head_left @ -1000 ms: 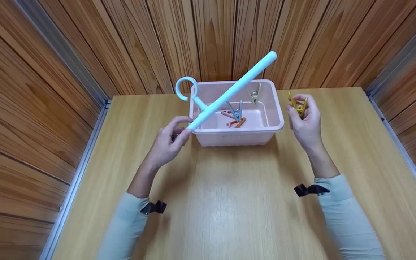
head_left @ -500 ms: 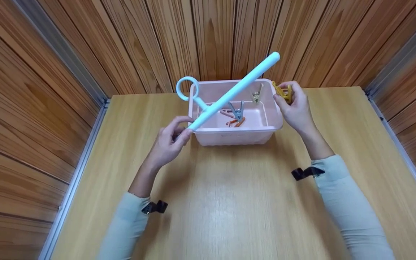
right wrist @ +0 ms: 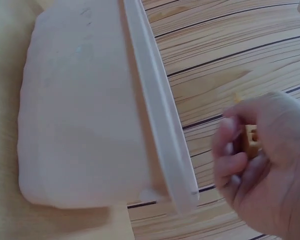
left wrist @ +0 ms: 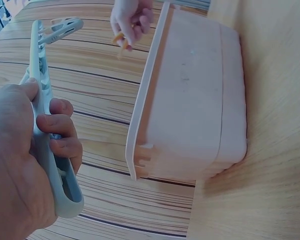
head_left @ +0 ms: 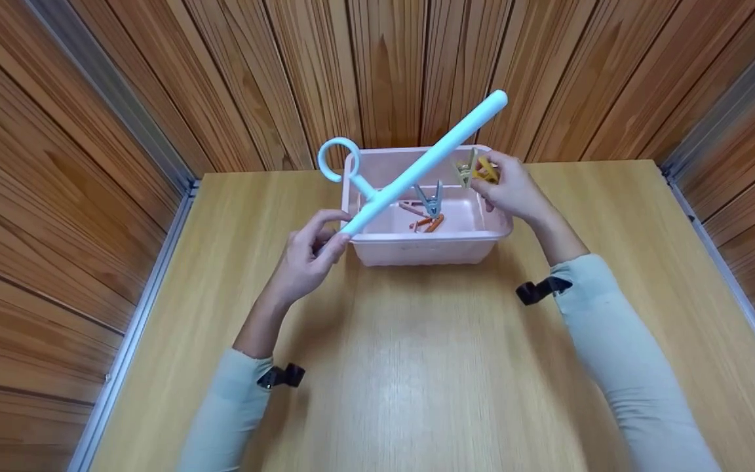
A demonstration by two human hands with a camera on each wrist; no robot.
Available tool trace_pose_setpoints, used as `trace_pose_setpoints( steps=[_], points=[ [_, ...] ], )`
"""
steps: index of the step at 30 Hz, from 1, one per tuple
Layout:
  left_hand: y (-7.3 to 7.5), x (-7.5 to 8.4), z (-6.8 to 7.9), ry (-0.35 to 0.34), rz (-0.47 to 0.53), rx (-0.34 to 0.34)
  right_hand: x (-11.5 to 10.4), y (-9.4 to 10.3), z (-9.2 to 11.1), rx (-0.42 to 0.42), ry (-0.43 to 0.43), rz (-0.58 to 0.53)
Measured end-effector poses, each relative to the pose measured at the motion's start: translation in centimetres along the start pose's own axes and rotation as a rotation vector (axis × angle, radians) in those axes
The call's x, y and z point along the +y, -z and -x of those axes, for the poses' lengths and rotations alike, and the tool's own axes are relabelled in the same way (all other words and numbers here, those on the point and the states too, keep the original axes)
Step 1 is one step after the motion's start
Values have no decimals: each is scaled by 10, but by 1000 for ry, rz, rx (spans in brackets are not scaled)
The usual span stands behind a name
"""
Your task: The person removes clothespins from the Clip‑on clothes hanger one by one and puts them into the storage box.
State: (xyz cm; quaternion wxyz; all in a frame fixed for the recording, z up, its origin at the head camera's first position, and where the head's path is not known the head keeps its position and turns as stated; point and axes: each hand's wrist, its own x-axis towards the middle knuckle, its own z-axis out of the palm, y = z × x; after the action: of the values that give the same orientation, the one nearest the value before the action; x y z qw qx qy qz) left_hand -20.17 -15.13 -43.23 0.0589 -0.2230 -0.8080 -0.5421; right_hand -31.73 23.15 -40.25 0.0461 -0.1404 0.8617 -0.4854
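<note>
A light-blue clothes hanger (head_left: 417, 170) with a ring-shaped hook is tilted above the pink bin (head_left: 417, 252). My left hand (head_left: 302, 259) grips the hanger's near end; its fingers curl round the bar in the left wrist view. My right hand (head_left: 512, 187) pinches a yellow clothespin (head_left: 487, 169) over the bin's right side. Beside it, in the head view, is a beige clothespin (head_left: 464, 172). A grey-blue clothespin (head_left: 430, 202) shows below the bar. In the left wrist view a pale clothespin (left wrist: 62, 30) juts from the hanger's far part.
An orange clothespin (head_left: 435, 223) and a pink clothespin (head_left: 411, 208) lie in the bin. The bin stands at the back of the wooden table (head_left: 404, 367), close to the plank wall (head_left: 384, 72). More plank walls rise on both sides.
My right hand has moved left with the yellow clothespin, from beside the bin to over its right side. The left hand and the hanger have stayed nearly still.
</note>
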Motion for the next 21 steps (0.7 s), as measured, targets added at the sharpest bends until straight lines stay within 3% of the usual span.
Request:
trace_pose_setpoints(
  steps=[6,12,21],
  points=[
    [1,-1,-1,3,-7,0,-7,0,-3,-98,-81,31],
    [1,0,0,9,-7,7,-6,1,-1,-83,-40,-27],
    [-1,2,1,0,-14,20,-3,5,5,-85,-65,-44]
  ],
)
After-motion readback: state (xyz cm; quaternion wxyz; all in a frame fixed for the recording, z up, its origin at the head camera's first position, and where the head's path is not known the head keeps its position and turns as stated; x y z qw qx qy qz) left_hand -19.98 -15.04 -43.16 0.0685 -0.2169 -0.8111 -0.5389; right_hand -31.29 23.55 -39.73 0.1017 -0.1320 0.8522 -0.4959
